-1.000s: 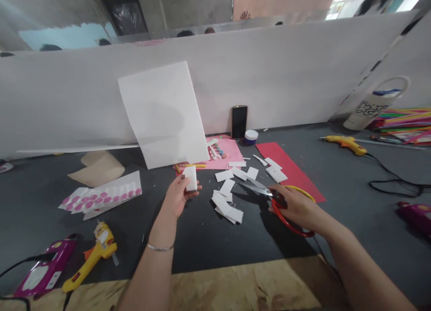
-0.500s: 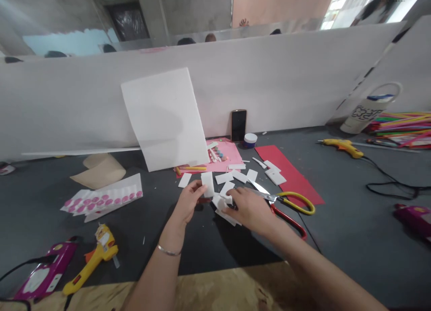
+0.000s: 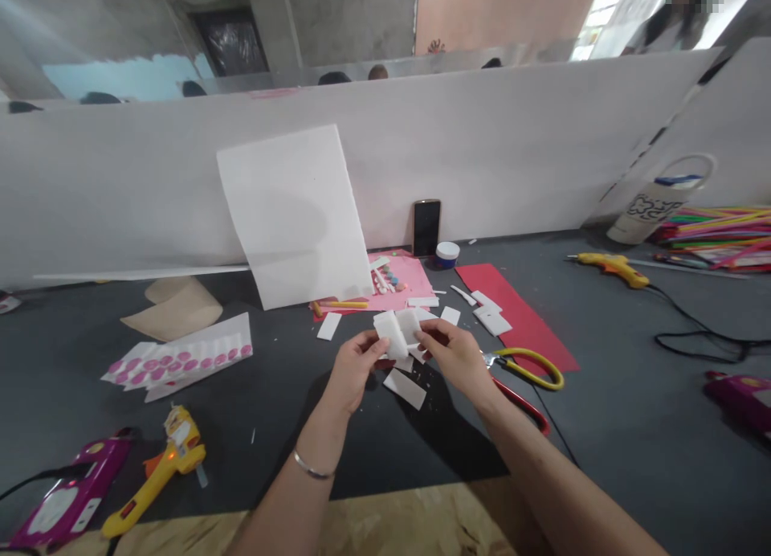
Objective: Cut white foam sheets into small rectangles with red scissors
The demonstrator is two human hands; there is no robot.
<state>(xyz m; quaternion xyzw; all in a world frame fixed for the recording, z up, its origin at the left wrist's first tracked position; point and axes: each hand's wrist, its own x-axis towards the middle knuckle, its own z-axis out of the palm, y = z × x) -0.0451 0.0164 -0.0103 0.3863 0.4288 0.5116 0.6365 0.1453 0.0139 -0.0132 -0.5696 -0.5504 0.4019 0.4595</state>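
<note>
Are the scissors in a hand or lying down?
Lying down: the scissors lie untouched, while the left hand and right hand both hold white pieces.

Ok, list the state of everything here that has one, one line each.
Left hand: holding the white foam pieces
Right hand: holding the same pieces
Scissors: lying down, not held
Phone: upright against the partition, screen dark
White sheet: leaning on the partition
Yellow glue gun: lying down, cord attached

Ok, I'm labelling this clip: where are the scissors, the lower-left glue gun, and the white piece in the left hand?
Scissors (image 3: pixel 523 405): head view, on the red handle.
Glue gun (image 3: pixel 157 477): head view, on the yellow body.
White piece (image 3: pixel 390 335): head view, on its face.
</note>
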